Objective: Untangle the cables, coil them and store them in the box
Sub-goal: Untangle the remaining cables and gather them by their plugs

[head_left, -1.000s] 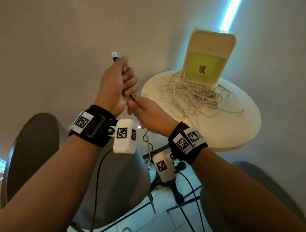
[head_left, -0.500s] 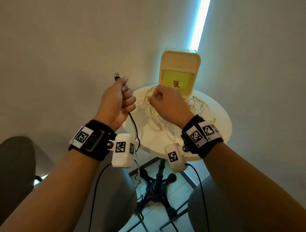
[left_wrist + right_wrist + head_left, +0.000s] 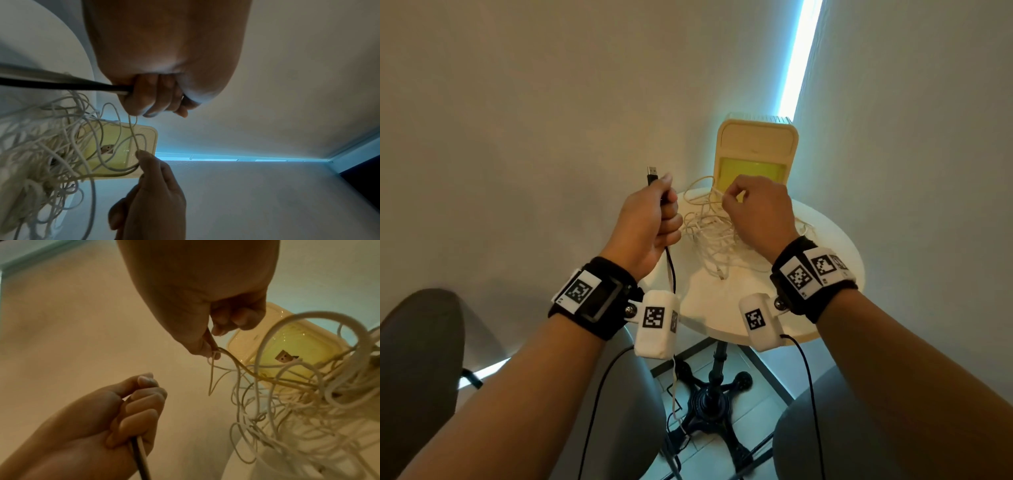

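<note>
My left hand grips a black cable in a fist, held up left of the table. The cable's USB plug sticks out above the fist, and a white strand runs beside it in the left wrist view. My right hand pinches a thin white strand lifted from the tangle of white cables on the round white table. The pinch also shows in the right wrist view, at the right hand. A cream box with a raised lid and yellow inside stands behind the tangle.
Grey chairs stand at the left, under my left wrist and at the lower right. The table's black pedestal base rests on a tiled floor with loose cable hanging to it. Walls meet behind the box at a lit strip.
My right hand has left the black cable below my left fist and moved right to the tangle, where it now pinches a white strand. The left hand still holds the black cable.
</note>
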